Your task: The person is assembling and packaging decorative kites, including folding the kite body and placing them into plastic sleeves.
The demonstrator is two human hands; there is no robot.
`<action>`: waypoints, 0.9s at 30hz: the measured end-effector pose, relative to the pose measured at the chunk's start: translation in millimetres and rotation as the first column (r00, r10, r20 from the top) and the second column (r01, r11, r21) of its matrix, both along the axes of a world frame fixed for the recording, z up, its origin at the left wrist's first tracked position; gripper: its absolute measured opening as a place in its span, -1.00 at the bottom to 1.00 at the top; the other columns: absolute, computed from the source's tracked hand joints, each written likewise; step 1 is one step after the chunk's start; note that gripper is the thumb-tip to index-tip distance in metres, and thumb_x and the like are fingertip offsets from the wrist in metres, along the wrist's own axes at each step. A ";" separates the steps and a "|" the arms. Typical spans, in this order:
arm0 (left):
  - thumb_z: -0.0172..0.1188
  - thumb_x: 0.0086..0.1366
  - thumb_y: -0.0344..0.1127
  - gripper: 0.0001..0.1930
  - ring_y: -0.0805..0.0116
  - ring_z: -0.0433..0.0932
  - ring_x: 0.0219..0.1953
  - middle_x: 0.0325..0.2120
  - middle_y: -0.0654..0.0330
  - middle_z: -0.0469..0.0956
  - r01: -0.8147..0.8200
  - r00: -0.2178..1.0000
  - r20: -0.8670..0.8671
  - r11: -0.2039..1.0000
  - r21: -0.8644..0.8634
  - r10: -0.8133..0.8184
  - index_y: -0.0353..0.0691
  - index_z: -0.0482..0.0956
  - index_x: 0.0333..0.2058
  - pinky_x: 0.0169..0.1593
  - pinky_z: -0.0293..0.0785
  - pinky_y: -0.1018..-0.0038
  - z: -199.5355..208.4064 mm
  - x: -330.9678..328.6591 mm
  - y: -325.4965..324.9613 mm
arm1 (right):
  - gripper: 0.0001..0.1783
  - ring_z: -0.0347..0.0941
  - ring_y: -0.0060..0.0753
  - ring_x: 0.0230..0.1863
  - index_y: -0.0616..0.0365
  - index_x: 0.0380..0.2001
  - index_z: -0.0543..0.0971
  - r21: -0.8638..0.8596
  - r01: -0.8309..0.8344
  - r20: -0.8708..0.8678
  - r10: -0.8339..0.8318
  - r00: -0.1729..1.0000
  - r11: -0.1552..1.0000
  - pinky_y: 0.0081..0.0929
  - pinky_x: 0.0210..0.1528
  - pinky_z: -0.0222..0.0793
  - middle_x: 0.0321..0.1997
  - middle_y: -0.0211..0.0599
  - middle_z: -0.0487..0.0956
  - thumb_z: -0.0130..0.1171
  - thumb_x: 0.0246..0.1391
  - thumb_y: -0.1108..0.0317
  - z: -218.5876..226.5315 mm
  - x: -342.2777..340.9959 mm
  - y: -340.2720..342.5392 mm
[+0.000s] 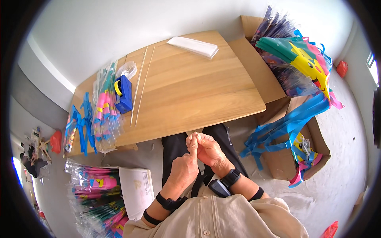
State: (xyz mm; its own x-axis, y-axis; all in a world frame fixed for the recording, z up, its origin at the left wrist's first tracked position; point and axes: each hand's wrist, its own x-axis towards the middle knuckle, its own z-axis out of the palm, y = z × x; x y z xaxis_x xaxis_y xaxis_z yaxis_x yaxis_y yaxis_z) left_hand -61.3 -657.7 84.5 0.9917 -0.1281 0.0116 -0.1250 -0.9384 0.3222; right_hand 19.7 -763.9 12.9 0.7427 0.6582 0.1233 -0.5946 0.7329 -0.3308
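Note:
My left hand (pixel 184 168) and my right hand (pixel 210 150) meet above my lap, just in front of the table's near edge. The left index finger points up while its other fingers curl in. Around that fingertip the right fingers are pinched closed. Anything between the fingers is hidden or too small to make out. The wooden table (pixel 190 87) lies beyond my hands. On it are two thin pale sticks (pixel 139 87), a blue tape dispenser (pixel 124 94) with a yellow core, and a white folded strip or packet (pixel 194 45).
Clear-wrapped pink and green bundles (pixel 106 103) and blue strips (pixel 85 123) line the table's left end, near a clear round tub (pixel 127 70). Cardboard boxes (pixel 278 162) stand at right, with blue streamers (pixel 285 123) and a yellow-green printed sheet (pixel 309 63). More wrapped bundles (pixel 99 194) fill the lower left.

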 end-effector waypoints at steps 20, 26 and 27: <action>0.09 0.12 -0.48 -0.19 0.03 0.56 -0.65 -0.67 -0.02 0.52 -0.020 1.000 0.026 0.976 0.215 0.014 -0.35 -0.06 0.35 -0.54 0.51 0.19 -0.9 6.8 6.0 | -0.67 0.39 -0.53 -0.30 0.29 -0.28 0.57 -0.306 0.099 -0.023 -0.112 0.993 0.947 -0.54 -0.17 0.38 -0.32 -0.34 0.51 0.08 0.26 0.17 10.6 -0.7 5.8; 0.15 0.11 -0.42 -0.46 0.29 0.56 -0.68 -0.72 0.16 0.49 0.019 0.992 0.105 0.908 0.418 -0.070 -0.39 0.35 0.11 -0.62 0.52 0.43 -20.4 3.1 9.1 | -0.71 0.36 -0.68 -0.38 0.28 -0.29 0.59 -0.668 0.121 0.173 -0.004 0.985 0.734 -0.69 -0.26 0.29 -0.38 -0.47 0.51 0.09 0.25 0.23 18.3 4.3 0.0; 0.15 0.11 -0.42 -0.51 0.30 0.56 -0.68 -0.72 0.17 0.49 0.027 0.991 0.105 0.909 0.416 -0.077 -0.38 0.38 0.06 -0.62 0.52 0.43 -19.8 3.0 8.5 | -0.71 0.35 -0.70 -0.39 0.28 -0.28 0.60 -0.686 0.139 0.212 0.013 0.977 0.714 -0.71 -0.27 0.28 -0.39 -0.49 0.51 0.10 0.25 0.23 16.7 5.4 -0.3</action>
State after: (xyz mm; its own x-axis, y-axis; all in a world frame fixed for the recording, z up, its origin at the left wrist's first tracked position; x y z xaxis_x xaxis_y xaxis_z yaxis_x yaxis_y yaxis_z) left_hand -58.3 -649.2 64.6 0.9783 -0.1978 0.0615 -0.1900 -0.9752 -0.1131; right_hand 25.1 -764.2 29.6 0.7977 0.5658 -0.2086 -0.4260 0.2838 -0.8591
